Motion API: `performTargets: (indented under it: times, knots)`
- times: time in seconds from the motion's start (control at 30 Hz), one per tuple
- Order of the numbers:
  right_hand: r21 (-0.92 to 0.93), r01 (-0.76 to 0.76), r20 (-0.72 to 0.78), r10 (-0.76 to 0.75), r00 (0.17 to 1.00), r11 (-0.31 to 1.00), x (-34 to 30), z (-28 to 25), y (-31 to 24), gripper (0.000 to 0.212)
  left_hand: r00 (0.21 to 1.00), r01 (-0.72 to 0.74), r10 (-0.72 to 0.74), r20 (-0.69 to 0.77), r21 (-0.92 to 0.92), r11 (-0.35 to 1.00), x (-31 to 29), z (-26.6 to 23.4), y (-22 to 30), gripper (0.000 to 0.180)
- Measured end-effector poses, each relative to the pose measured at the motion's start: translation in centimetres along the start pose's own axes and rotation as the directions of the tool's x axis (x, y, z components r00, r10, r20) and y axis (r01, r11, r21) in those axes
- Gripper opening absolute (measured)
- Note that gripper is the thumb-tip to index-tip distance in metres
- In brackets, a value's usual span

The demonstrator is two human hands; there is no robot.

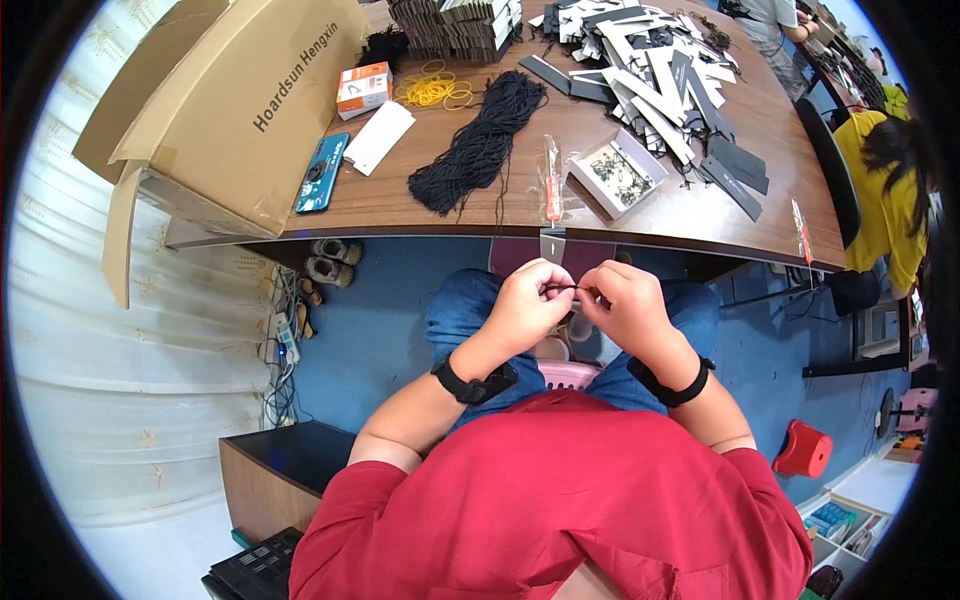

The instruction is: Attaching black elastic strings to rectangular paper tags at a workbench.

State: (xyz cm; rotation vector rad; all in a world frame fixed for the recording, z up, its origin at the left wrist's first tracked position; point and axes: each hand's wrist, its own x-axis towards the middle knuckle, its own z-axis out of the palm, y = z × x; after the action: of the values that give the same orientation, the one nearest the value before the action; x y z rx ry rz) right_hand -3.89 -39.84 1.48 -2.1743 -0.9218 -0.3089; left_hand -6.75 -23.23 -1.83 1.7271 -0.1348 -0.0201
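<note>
Above my lap, in front of the table's near edge, my left hand (540,297) and my right hand (618,298) meet with fingers closed. A short stretch of thin black cord (574,288) shows between their fingertips, pinched from both sides. Just beyond the hands, a small dark tag (552,244) is at the table edge, below a clear strip with a red-handled tool (552,198) taped to the tabletop. A bundle of black cords (478,145) lies farther left. Right of the strip sits a small white box (618,175) holding tiny black pieces.
On the table (390,205) are a large cardboard box (230,110), a blue phone (322,172), an orange-white box (364,90), yellow rubber bands (436,88), stacked tags (455,28) and a heap of black and white tags (650,75). A person in yellow (880,190) sits at right.
</note>
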Motion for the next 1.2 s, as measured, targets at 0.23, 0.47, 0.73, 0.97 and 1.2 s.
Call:
performTargets:
  times: [0.23,0.47,0.73,0.97,1.2]
  knots:
    - [0.457,-0.558,0.410,0.392,0.823,0.693,0.2,-0.6,0.9,0.010,0.951,-0.290,0.310,-0.017,0.303,0.908,-0.6,0.0,1.2,0.008]
    - [0.548,-0.773,0.832,0.117,0.541,-0.319,-0.4,0.0,3.5,0.014,0.957,-0.291,0.289,0.034,0.105,0.951,-0.7,-0.8,1.9,0.006]
    - [0.569,-0.718,0.804,0.088,0.588,-0.401,-0.6,1.7,2.5,0.014,0.997,-0.077,0.076,-0.014,-0.313,0.947,-0.5,-0.2,0.0,0.008]
    - [0.470,-0.387,0.072,0.402,0.913,0.794,-0.1,1.3,-0.1,0.008,0.998,0.051,-0.059,-0.017,-0.309,0.950,-0.3,-0.1,-0.3,0.011]
    - [0.336,-0.258,-0.076,0.299,0.951,0.906,0.5,1.9,-1.0,0.006,0.897,0.436,-0.279,0.344,-0.796,0.419,0.5,-1.3,-0.1,0.006]
